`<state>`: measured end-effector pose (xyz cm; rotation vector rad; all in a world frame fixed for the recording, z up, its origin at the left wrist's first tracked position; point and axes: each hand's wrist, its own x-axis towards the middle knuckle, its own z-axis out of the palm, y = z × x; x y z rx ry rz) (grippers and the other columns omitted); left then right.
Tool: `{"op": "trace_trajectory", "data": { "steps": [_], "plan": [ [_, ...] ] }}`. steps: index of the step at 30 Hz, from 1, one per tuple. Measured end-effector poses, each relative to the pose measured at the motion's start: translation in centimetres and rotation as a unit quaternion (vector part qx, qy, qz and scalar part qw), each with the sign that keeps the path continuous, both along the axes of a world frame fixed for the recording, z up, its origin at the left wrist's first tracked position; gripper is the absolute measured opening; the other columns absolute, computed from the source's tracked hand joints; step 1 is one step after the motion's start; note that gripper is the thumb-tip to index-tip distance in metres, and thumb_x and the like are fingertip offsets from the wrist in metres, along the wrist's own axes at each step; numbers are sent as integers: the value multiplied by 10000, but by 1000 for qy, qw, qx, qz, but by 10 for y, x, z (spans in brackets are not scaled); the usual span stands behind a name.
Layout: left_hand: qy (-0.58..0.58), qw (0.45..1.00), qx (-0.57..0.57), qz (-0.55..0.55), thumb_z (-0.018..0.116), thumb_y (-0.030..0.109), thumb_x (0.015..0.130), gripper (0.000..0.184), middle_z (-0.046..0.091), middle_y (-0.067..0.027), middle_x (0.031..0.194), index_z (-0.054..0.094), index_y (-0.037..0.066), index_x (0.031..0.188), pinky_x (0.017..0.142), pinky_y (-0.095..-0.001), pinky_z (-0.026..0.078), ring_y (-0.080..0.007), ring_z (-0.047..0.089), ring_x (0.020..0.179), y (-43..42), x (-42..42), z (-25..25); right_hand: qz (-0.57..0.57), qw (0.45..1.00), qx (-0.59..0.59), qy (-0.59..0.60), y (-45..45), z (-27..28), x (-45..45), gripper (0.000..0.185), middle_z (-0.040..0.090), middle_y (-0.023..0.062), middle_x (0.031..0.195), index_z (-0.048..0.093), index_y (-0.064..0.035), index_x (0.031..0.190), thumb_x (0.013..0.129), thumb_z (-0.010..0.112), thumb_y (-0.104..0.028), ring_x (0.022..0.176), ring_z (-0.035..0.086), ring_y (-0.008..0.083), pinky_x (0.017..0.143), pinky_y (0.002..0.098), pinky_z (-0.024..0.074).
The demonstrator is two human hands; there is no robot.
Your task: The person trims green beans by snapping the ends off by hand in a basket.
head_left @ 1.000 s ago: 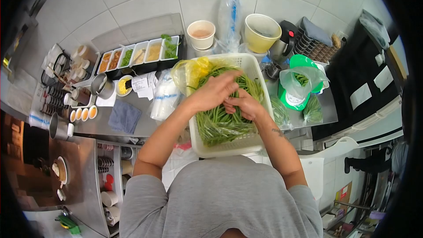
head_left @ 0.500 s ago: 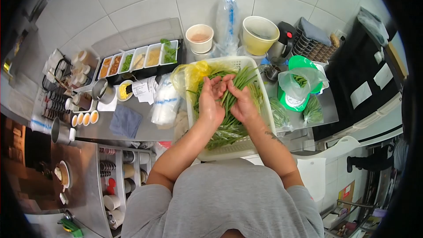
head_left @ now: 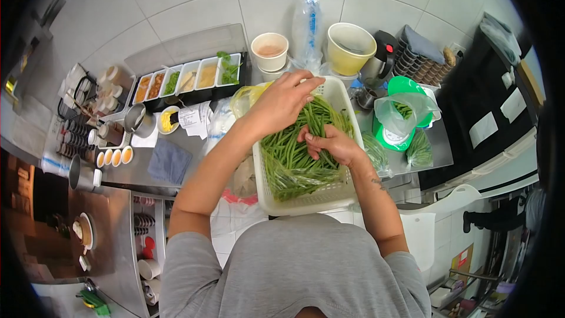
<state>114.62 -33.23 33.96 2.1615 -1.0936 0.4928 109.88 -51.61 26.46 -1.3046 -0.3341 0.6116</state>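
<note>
A white perforated basket (head_left: 265, 191) holds many long green beans (head_left: 282, 152), partly covered by clear plastic, with a yellow bag (head_left: 244, 99) at its back left corner. My left hand (head_left: 287, 101) is over the back left of the basket, its fingers stretched to the right above the beans' far ends. In the middle right of the basket, my right hand (head_left: 331, 143) has its fingers curled around a bunch of beans that points away from me.
Behind the basket stand a white tub (head_left: 269, 52) and a yellowish bucket (head_left: 351, 50). On the right is a green scale (head_left: 393, 135) with a bag on it, beside bagged beans (head_left: 419, 148). Food trays (head_left: 188, 79), a blue cloth (head_left: 169, 160) and egg halves (head_left: 116, 156) lie left.
From side by side with a raised bunch between them, my hands have moved apart. My left hand went up toward the basket's far edge, and my right hand came down closer to me.
</note>
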Motion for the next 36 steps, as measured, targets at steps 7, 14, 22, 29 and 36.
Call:
{"op": "trace_trajectory", "data": {
  "steps": [7, 14, 22, 29, 36],
  "plan": [
    [132, 987, 82, -34, 578, 67, 847, 104, 575, -155, 908, 561, 16, 936, 735, -406, 460, -343, 570, 894, 5, 12, -16, -13, 998, 50, 47, -1, 1, -3, 279, 392, -21, 627, 565, 5, 1024, 978, 485, -258, 530, 376, 94, 509, 235, 335],
    [119, 982, 143, -3, 574, 92, 847, 124, 568, -192, 891, 503, -7, 869, 739, -450, 452, -391, 564, 882, 16, -2, -10, -31, 997, 27, 66, -7, -3, -1, 328, 374, -31, 606, 566, 1, 996, 983, 472, -313, 506, 319, 62, 447, 220, 261],
    [122, 987, 101, -15, 554, 49, 856, 93, 538, -191, 856, 483, -3, 885, 715, -437, 431, -384, 543, 839, 17, -12, -50, -94, 995, -35, 9, -10, 8, -10, 347, 390, -38, 588, 562, -14, 916, 972, 492, -349, 496, 324, 51, 429, 217, 245],
    [110, 993, -9, 44, 523, 3, 847, 69, 538, -199, 841, 465, -14, 882, 722, -459, 433, -394, 547, 833, 5, -31, -55, -138, 988, -43, 43, -8, 4, -13, 348, 394, -34, 563, 564, -25, 891, 971, 492, -356, 465, 315, 50, 414, 217, 228],
    [137, 964, -178, 139, 539, 13, 844, 68, 546, -180, 828, 483, -1, 880, 649, -436, 441, -381, 545, 750, 0, -19, -86, -141, 987, -37, 64, 4, -7, -20, 273, 423, -26, 573, 555, -39, 912, 969, 508, -302, 458, 336, 54, 409, 216, 238]
  ]
}}
